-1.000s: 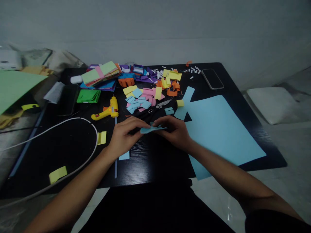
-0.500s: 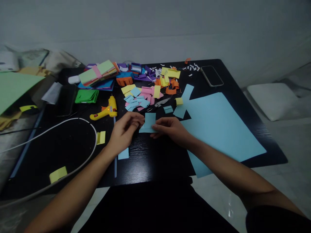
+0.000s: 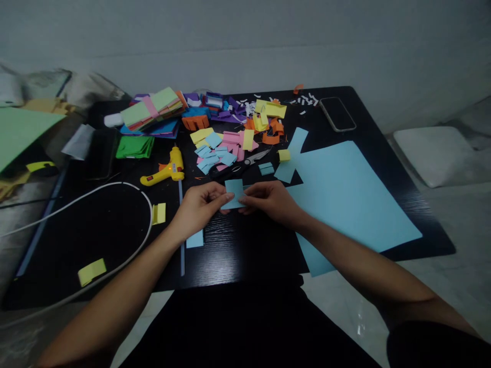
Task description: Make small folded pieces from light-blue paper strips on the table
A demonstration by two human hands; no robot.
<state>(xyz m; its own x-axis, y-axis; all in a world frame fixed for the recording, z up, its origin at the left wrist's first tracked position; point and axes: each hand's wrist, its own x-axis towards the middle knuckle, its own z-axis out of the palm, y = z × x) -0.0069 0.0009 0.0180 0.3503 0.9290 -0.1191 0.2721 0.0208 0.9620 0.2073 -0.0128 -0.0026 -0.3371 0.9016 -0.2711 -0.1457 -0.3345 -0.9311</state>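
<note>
Between my two hands is a small light-blue piece of paper [image 3: 233,191], held above the black table near its front middle. My left hand [image 3: 203,202] pinches its left side, thumb on top. On its right side the thumb and fingers of my right hand [image 3: 270,200] are closed. Just beyond the paper lie scissors [image 3: 243,164] with a black handle, partly hidden by small blue paper pieces [image 3: 215,157]. A folded blue piece [image 3: 266,168] rests near my right hand, and another blue piece [image 3: 195,239] lies below my left wrist.
A large blue sheet [image 3: 353,194] covers the table's right side, with a phone [image 3: 337,114] behind it. To the left are a yellow glue gun [image 3: 169,168], a white cable [image 3: 148,225] and green paper [image 3: 135,146]. Bundled coloured paper [image 3: 153,110] and scraps line the back.
My left thumb and fingers have closed on the paper's left side; before, they were beside it. The paper has turned a little and its wide lower edge is now partly covered.
</note>
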